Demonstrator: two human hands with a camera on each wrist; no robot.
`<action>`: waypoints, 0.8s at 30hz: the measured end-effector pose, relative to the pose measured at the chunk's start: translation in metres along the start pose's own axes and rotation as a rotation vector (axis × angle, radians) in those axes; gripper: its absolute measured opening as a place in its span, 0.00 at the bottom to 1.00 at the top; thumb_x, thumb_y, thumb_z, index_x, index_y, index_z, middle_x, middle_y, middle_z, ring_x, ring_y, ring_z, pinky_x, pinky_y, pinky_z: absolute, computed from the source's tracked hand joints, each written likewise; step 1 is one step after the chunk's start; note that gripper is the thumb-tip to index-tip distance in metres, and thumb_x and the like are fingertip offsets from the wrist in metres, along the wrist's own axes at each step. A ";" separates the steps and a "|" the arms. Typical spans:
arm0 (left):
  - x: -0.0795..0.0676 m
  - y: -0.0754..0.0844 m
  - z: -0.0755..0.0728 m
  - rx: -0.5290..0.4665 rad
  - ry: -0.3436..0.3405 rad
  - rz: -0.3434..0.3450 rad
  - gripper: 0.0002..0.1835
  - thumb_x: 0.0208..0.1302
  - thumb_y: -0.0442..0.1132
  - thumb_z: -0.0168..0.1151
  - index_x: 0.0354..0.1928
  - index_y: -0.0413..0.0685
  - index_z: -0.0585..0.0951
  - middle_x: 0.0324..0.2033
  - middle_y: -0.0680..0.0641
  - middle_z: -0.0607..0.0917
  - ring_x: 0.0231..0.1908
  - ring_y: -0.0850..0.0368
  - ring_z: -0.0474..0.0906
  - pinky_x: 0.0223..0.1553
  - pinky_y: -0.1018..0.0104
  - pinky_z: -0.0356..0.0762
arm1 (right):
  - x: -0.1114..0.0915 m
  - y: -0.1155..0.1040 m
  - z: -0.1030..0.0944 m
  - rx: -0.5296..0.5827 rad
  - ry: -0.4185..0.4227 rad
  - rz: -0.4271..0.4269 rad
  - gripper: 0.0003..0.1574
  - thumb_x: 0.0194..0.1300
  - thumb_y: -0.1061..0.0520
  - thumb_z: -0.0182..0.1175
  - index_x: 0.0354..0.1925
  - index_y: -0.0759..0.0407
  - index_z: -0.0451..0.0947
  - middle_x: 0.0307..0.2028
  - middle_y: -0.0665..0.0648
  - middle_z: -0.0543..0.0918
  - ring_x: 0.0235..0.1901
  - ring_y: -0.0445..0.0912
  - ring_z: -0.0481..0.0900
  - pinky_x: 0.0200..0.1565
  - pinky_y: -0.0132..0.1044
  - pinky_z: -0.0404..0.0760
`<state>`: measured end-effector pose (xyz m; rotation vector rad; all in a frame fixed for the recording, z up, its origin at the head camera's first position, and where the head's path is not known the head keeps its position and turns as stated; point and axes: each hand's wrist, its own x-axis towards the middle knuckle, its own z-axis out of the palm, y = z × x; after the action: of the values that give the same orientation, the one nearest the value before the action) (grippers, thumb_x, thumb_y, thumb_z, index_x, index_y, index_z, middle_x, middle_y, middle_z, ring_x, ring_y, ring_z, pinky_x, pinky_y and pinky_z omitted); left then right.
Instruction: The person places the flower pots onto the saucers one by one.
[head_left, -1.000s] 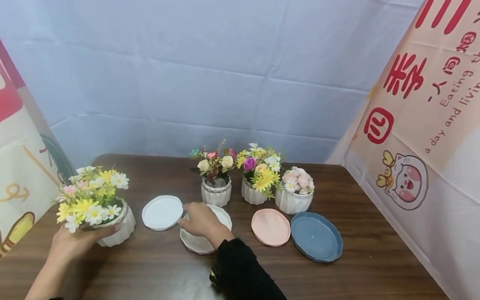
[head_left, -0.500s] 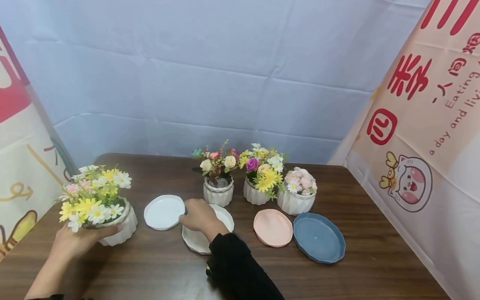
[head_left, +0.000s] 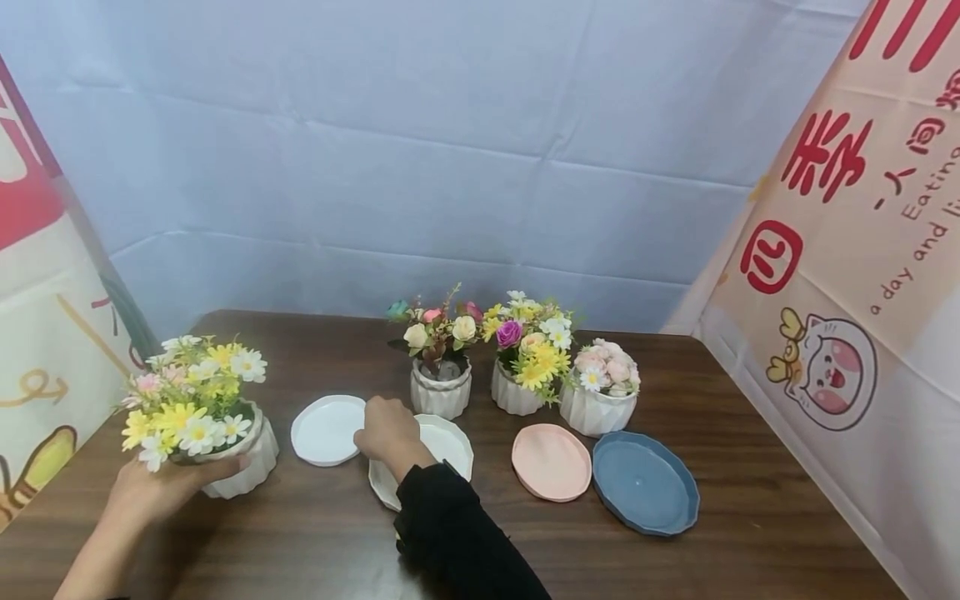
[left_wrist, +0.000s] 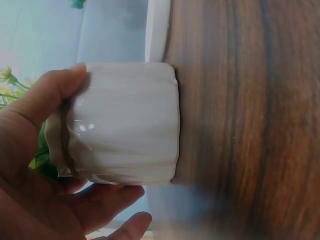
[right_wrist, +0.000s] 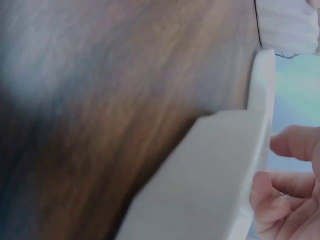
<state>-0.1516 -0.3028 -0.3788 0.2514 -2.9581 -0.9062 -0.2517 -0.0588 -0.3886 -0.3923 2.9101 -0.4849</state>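
Note:
My left hand (head_left: 161,487) grips a ribbed white flower pot (head_left: 251,462), thumb over its rim; yellow and white daisies (head_left: 198,396) fill the pot. In the left wrist view that pot (left_wrist: 125,125) stands upright at the table surface, with some fingertips off its side. My right hand (head_left: 392,433) hovers over the cream saucer (head_left: 450,446), close to the right rim of the white saucer (head_left: 326,433). From the right wrist, its thumb (right_wrist: 295,142) and bent fingers are apart with no object between them. Whether a fingertip touches a rim cannot be told.
Three potted flower arrangements stand at the back: mixed roses (head_left: 441,392), yellow and purple blooms (head_left: 517,392), and pale pink flowers (head_left: 600,408). In front of them lie a pink saucer (head_left: 551,462) and a blue saucer (head_left: 647,483). Bare brown table (head_left: 315,550) shows nearer the front.
My right hand has shifted slightly left, towards the white saucer, uncovering more of the cream saucer. The left hand keeps its grip on the flower pot. The head view has drifted slightly.

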 end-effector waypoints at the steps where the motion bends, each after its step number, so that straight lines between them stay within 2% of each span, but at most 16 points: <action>1: 0.000 0.000 0.000 0.001 0.000 0.002 0.57 0.49 0.63 0.65 0.62 0.23 0.52 0.55 0.20 0.60 0.51 0.20 0.59 0.46 0.30 0.61 | 0.000 -0.001 0.001 0.009 0.005 0.005 0.09 0.56 0.53 0.62 0.25 0.56 0.75 0.24 0.52 0.76 0.24 0.45 0.72 0.24 0.37 0.72; 7: 0.001 0.000 0.000 0.013 -0.005 0.014 0.57 0.49 0.64 0.65 0.63 0.24 0.52 0.56 0.20 0.60 0.51 0.20 0.59 0.46 0.29 0.60 | 0.001 -0.001 0.001 0.056 0.015 0.011 0.08 0.54 0.55 0.63 0.27 0.59 0.76 0.24 0.53 0.76 0.24 0.45 0.72 0.27 0.35 0.72; 11: 0.001 0.000 0.000 0.006 -0.007 0.007 0.57 0.49 0.63 0.65 0.63 0.23 0.51 0.56 0.20 0.59 0.51 0.20 0.59 0.46 0.29 0.60 | 0.002 -0.001 -0.001 0.134 -0.007 0.061 0.07 0.52 0.58 0.64 0.26 0.61 0.77 0.21 0.54 0.76 0.25 0.46 0.76 0.29 0.32 0.75; 15: 0.000 0.000 0.000 0.012 -0.011 0.008 0.57 0.50 0.64 0.64 0.62 0.23 0.52 0.56 0.19 0.60 0.50 0.19 0.59 0.46 0.30 0.61 | 0.004 -0.001 -0.002 0.183 -0.007 0.116 0.07 0.50 0.60 0.65 0.27 0.63 0.78 0.19 0.54 0.76 0.33 0.49 0.79 0.38 0.31 0.77; 18: 0.000 -0.001 0.000 0.015 -0.017 0.006 0.56 0.50 0.64 0.64 0.62 0.23 0.53 0.56 0.20 0.60 0.50 0.20 0.60 0.46 0.31 0.61 | 0.005 -0.003 -0.002 0.177 0.007 0.132 0.08 0.48 0.61 0.66 0.28 0.63 0.79 0.23 0.55 0.77 0.39 0.50 0.79 0.42 0.31 0.76; 22: 0.000 -0.001 -0.001 0.011 -0.023 0.003 0.54 0.50 0.64 0.64 0.62 0.24 0.55 0.56 0.20 0.61 0.50 0.21 0.60 0.45 0.31 0.61 | 0.006 -0.003 -0.001 0.203 0.027 0.165 0.10 0.46 0.61 0.67 0.29 0.64 0.79 0.26 0.56 0.78 0.40 0.50 0.79 0.40 0.32 0.77; 24: 0.000 -0.001 -0.001 0.008 -0.023 0.006 0.54 0.50 0.64 0.64 0.61 0.24 0.55 0.56 0.20 0.61 0.50 0.21 0.60 0.46 0.30 0.61 | 0.006 -0.002 0.000 0.225 0.034 0.184 0.09 0.47 0.61 0.67 0.29 0.65 0.79 0.23 0.56 0.79 0.39 0.50 0.79 0.39 0.31 0.77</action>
<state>-0.1517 -0.3039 -0.3787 0.2343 -2.9830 -0.9024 -0.2568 -0.0625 -0.3884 -0.0848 2.8444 -0.7837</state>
